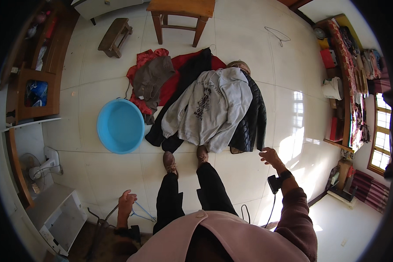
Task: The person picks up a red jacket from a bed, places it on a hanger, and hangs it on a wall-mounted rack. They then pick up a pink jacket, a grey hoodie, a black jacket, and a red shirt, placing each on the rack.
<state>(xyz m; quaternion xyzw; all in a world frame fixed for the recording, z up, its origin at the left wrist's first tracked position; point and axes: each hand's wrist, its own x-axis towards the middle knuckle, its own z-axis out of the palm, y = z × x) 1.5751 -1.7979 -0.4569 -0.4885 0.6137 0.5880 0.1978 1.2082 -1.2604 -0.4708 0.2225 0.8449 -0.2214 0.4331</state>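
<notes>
My left hand (127, 200) is at the lower left, fingers loosely curled with gaps between them, holding nothing visible. Just beside it in the picture is a blue clothes hanger (143, 213), seemingly on the floor. Out to the right, my right hand (270, 156) hangs empty with bent fingers, near the sleeve end of a black quilted jacket (258, 121). A grey printed hoodie (213, 104) lies spread over part of that jacket and black trousers (190, 78). Left of these are a grey-brown garment (149, 78) and red clothing (170, 88). A knit hat (240, 65) lies above the hoodie.
A blue plastic basin (121, 126) stands left of the clothes. Beyond are a low wooden stool (115, 36) and a taller wooden stool (183, 8). A wire hanger (278, 35) lies on the floor. A white fan (47, 165) and open white cabinet (60, 213) are at left.
</notes>
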